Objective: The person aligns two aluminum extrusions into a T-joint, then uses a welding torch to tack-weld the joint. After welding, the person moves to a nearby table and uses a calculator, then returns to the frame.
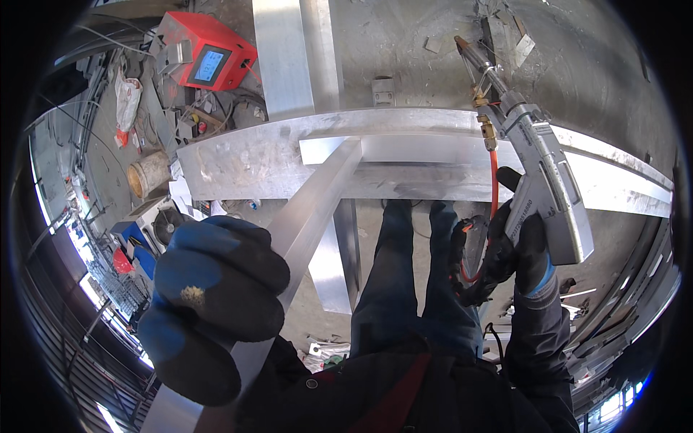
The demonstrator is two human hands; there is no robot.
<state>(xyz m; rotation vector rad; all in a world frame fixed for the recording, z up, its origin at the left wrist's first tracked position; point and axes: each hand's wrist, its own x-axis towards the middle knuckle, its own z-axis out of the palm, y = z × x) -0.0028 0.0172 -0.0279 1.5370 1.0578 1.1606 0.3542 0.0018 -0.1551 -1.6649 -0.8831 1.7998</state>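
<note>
My left hand [213,289], in a black and blue glove, is closed over a square metal tube [307,216]. The tube slants from the lower left to a flat metal piece [419,149] lying along a wide metal beam [245,162]. My fingers cover part of the tube, and their undersides are hidden. In my gloved right hand [516,245] I grip a grey welding gun [541,166]. Its copper-coloured nozzle [460,45] points up and left, beyond the beam. An orange-red hose [494,180] runs down from its brass fitting toward my right hand.
A red box with a lit screen [209,65] stands at the far left. Another pair of metal bars [285,58] extends away beneath the beam. Left of me are a tan cylinder [149,173] and a white-and-blue machine [148,227]. Scraps litter the concrete floor [404,43].
</note>
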